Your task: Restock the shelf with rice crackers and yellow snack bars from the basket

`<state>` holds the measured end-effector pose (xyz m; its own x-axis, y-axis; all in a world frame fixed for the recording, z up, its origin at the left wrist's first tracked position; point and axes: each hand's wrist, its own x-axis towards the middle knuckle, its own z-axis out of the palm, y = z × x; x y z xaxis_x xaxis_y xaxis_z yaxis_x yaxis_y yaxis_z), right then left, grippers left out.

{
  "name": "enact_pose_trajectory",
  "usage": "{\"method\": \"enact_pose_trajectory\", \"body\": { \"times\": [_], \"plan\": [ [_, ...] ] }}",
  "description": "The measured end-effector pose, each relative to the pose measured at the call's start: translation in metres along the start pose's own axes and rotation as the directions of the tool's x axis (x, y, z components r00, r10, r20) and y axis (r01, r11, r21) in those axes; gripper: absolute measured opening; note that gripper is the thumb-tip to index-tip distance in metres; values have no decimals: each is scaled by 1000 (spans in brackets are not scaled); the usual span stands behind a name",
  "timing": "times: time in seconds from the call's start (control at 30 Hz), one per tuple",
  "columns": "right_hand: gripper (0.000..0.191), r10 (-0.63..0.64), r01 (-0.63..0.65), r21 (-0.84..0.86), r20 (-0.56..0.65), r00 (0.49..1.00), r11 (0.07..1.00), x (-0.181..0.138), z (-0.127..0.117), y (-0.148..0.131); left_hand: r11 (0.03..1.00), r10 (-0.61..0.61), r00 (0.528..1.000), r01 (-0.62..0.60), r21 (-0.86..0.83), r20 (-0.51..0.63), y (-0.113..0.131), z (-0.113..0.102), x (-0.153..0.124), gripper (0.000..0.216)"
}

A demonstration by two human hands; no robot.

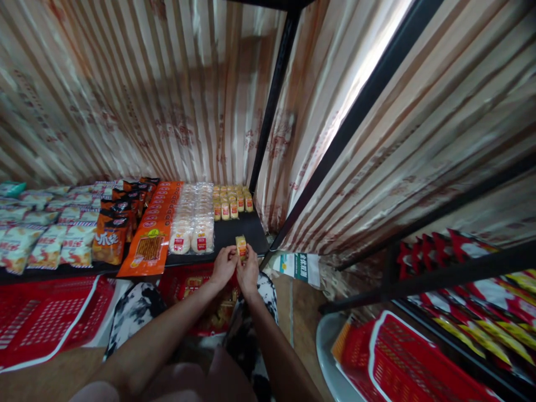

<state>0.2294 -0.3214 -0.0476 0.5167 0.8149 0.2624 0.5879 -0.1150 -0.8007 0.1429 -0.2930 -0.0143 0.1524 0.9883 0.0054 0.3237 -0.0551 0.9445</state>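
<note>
A small yellow snack packet (241,247) with a red label stands upright between my hands, just in front of the black shelf's (240,228) front edge. Closed around its lower right side is my right hand (248,271). My left hand (225,265) has its fingers curled in at the packet's left side; whether they grip it or only touch it is hard to see. Behind them, matching yellow packets (230,202) stand in rows at the shelf's right end. Below, between my knees, a red basket (170,282) contains more yellow packets, partly covered by my arms.
Clear-wrapped white crackers (191,220), a flat orange snack bag (153,234) and dark orange bags (111,237) line the shelf leftward. Red baskets stand at left (50,318) and right (402,357). A black metal post (274,100) rises at the corner.
</note>
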Motion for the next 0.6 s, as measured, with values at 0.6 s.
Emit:
{"method": "enact_pose_trajectory", "body": {
  "times": [0.6],
  "plan": [
    [45, 18, -12, 113, -45, 999, 993, 54, 3, 6, 999, -14, 1000, 14, 38, 14, 27, 18, 39, 23]
  ]
}}
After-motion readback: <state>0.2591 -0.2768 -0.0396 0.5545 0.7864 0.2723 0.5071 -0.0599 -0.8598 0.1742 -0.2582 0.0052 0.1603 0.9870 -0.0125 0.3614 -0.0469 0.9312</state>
